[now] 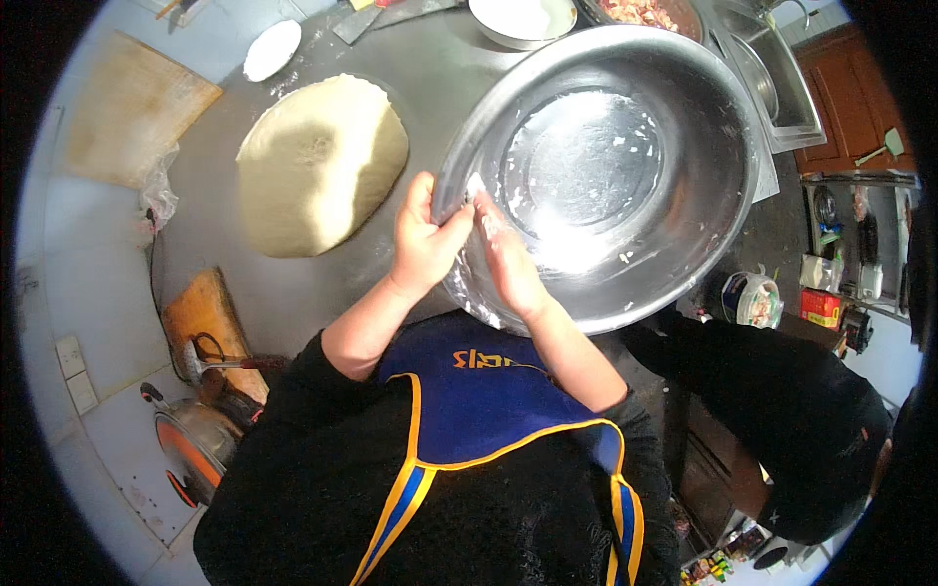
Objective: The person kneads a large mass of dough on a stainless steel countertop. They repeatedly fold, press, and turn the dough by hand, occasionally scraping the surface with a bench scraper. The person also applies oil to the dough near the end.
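A large stainless steel basin [703,183] is tilted toward me at the counter's edge. My left hand [429,238] grips its left rim, thumb over the inside. Against the inner wall beside that thumb lies my right hand [509,264], its fingers together and smeared with white. A small white scrap [475,183] shows at the right fingertips; whether they hold it is unclear. White residue dots the basin's floor and near wall. Left of the basin, a broad flat sheet of dough [315,168] rests on the grey counter [432,95], partly in shadow.
Behind the basin stand a white-filled bowl [524,18] and a container of chopped meat [645,11]. A white dish [272,50] and a cleaver-like blade [359,23] lie farther back. The sink [791,95] is at right. Close on my right, a person in black [777,410] bends over.
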Tool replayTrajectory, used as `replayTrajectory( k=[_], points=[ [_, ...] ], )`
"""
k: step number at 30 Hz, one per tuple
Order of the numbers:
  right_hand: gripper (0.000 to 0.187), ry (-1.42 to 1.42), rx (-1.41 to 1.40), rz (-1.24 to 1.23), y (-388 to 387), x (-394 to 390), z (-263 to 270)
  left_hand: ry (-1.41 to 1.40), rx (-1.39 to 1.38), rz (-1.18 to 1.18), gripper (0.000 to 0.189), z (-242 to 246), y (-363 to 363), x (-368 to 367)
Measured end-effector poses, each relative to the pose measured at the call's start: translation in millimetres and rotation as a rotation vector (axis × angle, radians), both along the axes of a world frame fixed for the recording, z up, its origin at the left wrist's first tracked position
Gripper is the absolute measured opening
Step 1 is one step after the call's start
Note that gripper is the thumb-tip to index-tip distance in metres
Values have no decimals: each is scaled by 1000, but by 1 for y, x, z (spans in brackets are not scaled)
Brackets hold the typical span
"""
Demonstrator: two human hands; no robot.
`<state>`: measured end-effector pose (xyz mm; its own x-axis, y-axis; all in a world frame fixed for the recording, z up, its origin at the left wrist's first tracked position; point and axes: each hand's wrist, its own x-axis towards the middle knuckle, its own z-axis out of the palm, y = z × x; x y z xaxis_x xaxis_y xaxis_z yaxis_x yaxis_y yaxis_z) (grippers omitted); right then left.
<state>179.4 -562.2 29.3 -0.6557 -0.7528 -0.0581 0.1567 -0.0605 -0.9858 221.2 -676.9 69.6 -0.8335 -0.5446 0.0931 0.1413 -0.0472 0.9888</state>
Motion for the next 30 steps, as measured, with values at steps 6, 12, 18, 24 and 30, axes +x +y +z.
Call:
replayTrajectory(
  k=[6,12,18,24,30],
  points=[
    [49,446,305,289,69,15,-36,26,41,30,19,30,2,17],
    [28,593,263,398,72,-4,5,71,-72,268,23,89,6,52],
    [15,197,-64,333,14,4,23,98,-553,700,29,147,-18,118],
    [20,-287,-53,134,-51,-15,4,218,-892,893,26,182,-59,199],
    [10,82,-94,237,-167,-1,26,234,-805,1118,24,189,-105,254]
  ],
)
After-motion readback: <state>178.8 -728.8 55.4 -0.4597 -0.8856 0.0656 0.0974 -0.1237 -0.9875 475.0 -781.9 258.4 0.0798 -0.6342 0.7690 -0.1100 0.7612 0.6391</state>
